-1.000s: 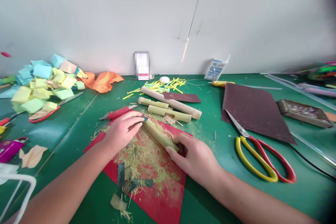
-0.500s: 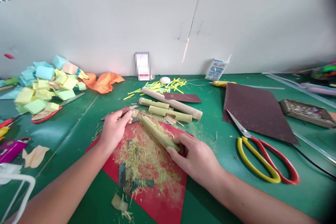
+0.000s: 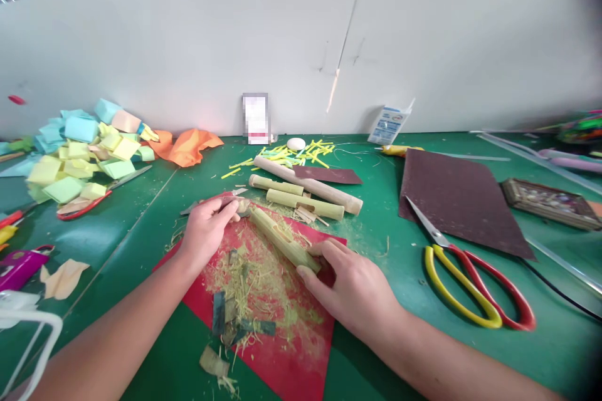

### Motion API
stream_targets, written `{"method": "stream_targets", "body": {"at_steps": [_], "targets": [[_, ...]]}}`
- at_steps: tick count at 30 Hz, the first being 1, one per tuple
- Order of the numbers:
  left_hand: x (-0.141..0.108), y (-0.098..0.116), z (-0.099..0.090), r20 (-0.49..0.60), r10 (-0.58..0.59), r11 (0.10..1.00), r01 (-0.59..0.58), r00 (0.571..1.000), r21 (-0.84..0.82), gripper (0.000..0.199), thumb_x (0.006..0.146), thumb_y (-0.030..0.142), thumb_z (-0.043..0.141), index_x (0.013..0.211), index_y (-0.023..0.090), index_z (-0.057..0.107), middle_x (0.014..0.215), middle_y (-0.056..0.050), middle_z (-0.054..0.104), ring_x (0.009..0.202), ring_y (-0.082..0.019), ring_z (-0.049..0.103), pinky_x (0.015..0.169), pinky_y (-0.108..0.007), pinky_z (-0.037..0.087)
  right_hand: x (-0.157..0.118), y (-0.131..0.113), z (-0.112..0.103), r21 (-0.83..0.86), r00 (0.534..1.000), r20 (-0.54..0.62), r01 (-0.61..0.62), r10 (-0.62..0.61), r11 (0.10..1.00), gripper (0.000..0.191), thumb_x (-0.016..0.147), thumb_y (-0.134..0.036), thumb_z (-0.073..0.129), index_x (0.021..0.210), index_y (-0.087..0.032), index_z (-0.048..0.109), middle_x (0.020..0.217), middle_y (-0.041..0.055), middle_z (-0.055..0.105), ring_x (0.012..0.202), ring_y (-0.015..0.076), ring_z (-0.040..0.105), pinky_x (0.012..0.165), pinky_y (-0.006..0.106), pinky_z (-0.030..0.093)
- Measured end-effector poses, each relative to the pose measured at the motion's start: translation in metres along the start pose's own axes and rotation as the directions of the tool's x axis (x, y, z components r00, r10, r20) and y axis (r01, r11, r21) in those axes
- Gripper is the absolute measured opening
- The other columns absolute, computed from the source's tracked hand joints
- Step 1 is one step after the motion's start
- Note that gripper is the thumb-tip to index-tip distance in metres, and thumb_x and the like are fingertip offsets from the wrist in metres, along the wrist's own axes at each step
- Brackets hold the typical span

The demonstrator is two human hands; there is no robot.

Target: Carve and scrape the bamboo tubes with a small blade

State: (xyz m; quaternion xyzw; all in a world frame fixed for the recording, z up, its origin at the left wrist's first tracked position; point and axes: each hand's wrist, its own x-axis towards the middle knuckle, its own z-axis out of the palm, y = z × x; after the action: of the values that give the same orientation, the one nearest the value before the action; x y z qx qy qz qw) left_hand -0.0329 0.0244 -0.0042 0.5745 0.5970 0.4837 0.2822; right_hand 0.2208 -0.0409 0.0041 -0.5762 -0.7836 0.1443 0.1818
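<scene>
My right hand [image 3: 350, 282] is closed around the near end of a pale green bamboo tube [image 3: 279, 235] with a slot cut in its side. The tube lies slantwise over a red sheet [image 3: 301, 363] strewn with fine shavings [image 3: 254, 285] and dark scraps [image 3: 219, 313]. By the tube's far end, my left hand [image 3: 209, 225] has thumb and fingers pinched together. A small brownish piece [image 3: 243, 205] shows at its fingertips; whether it is held is unclear. Just behind those fingers lies a red-handled blade [image 3: 238, 192], partly hidden.
Two short bamboo pieces [image 3: 320, 205] and a longer pale stick [image 3: 348, 199] lie behind the sheet. On the right are large scissors [image 3: 463, 276], brown sandpaper [image 3: 456, 200] and a small tray [image 3: 550, 216]. Folded paper [image 3: 79, 163] is heaped left. A white wall [image 3: 188, 62] bounds the back.
The bamboo tube has rolled slightly in my right hand, so its slot shows more clearly. My left hand has shifted a little to the right, its fingers still pinched.
</scene>
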Motion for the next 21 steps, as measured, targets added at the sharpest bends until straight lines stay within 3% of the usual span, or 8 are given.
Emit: {"method": "stream_targets", "body": {"at_steps": [4,7,14,21], "targets": [[-0.002,0.005,0.0,0.043,0.224,0.969,-0.227,0.974,0.098,0.023,0.086,0.036,0.058,0.094,0.02,0.073,0.104,-0.006,0.071,0.101,-0.021,0.063,0.094,-0.032,0.047,-0.001,0.002,0.001,-0.032,0.998,-0.046,0.034,-0.036,0.999,0.02,0.084,-0.039,0.054,0.091,-0.022,0.06,0.086,0.0019,0.068,0.069,0.0176,0.064,0.055,0.027,0.039],[-0.004,0.007,0.0,0.101,0.341,0.914,-0.355,0.935,0.197,0.021,0.088,0.032,0.056,0.097,0.023,0.073,0.105,-0.005,0.07,0.106,-0.021,0.062,0.102,-0.035,0.044,-0.001,0.005,0.002,-0.055,0.993,-0.091,0.065,-0.07,0.996,0.02,0.088,-0.039,0.05,0.093,-0.023,0.059,0.082,0.0012,0.068,0.067,0.0172,0.064,0.054,0.027,0.038],[-0.003,0.006,0.0,0.134,0.448,0.837,-0.467,0.884,0.285,0.02,0.089,0.026,0.057,0.102,0.022,0.072,0.109,-0.006,0.069,0.108,-0.021,0.061,0.103,-0.038,0.044,0.002,0.006,0.001,-0.124,0.992,-0.091,0.073,-0.085,0.99,0.026,0.094,-0.038,0.042,0.086,-0.021,0.06,0.08,0.0025,0.065,0.067,0.0176,0.063,0.055,0.028,0.039],[-0.007,0.012,-0.002,0.122,0.44,0.859,-0.456,0.89,0.231,0.019,0.086,0.03,0.063,0.099,0.022,0.072,0.109,-0.006,0.069,0.106,-0.022,0.062,0.101,-0.038,0.046,0.005,0.007,-0.002,-0.079,0.999,-0.047,0.023,-0.027,0.997,0.028,0.096,-0.037,0.039,0.09,-0.023,0.062,0.087,0.0017,0.064,0.071,0.0178,0.064,0.057,0.029,0.041]]}}
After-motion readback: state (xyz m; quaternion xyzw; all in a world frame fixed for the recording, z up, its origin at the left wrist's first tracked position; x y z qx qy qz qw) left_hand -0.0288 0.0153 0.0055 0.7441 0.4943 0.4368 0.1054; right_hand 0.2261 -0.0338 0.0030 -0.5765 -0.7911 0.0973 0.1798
